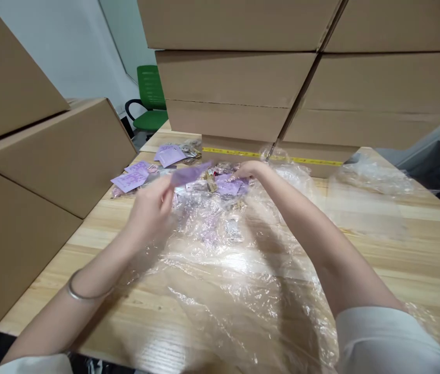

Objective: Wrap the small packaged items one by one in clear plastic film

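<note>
A purple card is pinched in my left hand, raised a little over the table and smeared by motion. My right hand reaches down onto another purple card, fingers curled at its edge among small packets. Whether it grips that card I cannot tell. Beneath both hands spreads a large clear plastic bag, crumpled, with small packets and trinkets at its far end. To the left lie more purple cards with small items in clear packets, and further back another group of purple cards.
Tall cardboard boxes stand stacked behind the wooden table, with more boxes along its left. A yellow measuring tape runs along the back. Clear plastic bags lie at right. A green chair is beyond.
</note>
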Demonstrator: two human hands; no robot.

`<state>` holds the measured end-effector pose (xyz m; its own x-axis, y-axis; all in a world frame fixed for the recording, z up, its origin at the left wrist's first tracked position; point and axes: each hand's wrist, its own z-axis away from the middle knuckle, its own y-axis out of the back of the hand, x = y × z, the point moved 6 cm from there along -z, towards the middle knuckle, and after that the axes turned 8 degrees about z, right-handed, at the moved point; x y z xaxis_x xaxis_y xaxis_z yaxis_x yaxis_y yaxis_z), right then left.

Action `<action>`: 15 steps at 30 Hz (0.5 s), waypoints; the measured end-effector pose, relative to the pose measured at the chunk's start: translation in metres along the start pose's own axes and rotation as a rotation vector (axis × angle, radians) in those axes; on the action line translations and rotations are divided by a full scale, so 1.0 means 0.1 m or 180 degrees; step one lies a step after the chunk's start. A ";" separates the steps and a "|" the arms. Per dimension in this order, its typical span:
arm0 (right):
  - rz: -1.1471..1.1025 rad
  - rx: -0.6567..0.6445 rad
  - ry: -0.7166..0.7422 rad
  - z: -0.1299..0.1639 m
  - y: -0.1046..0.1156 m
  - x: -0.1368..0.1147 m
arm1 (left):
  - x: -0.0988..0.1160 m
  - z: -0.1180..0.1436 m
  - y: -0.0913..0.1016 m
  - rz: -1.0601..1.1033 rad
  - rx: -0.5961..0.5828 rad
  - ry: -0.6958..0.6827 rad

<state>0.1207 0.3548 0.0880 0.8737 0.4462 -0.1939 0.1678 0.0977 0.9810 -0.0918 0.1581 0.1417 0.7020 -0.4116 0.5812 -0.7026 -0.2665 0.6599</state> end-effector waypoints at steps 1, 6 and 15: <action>0.0021 -0.0007 -0.0057 0.04 0.01 -0.03 | 0.13 0.17 -0.11 0.0421 -0.0188 -0.0209; 0.0361 0.0932 -0.0436 0.50 0.42 -0.20 | 0.59 0.95 -0.91 0.1375 -0.1529 -0.1216; -0.1725 0.0410 0.0190 2.18 0.54 0.01 | 0.58 1.49 -1.54 0.0226 -0.2679 -0.2152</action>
<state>0.2297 0.1668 0.1428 0.6201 0.4124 -0.6674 0.6435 0.2193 0.7334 0.0395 0.0452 0.0026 0.2720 -0.8668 0.4180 -0.2525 0.3549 0.9002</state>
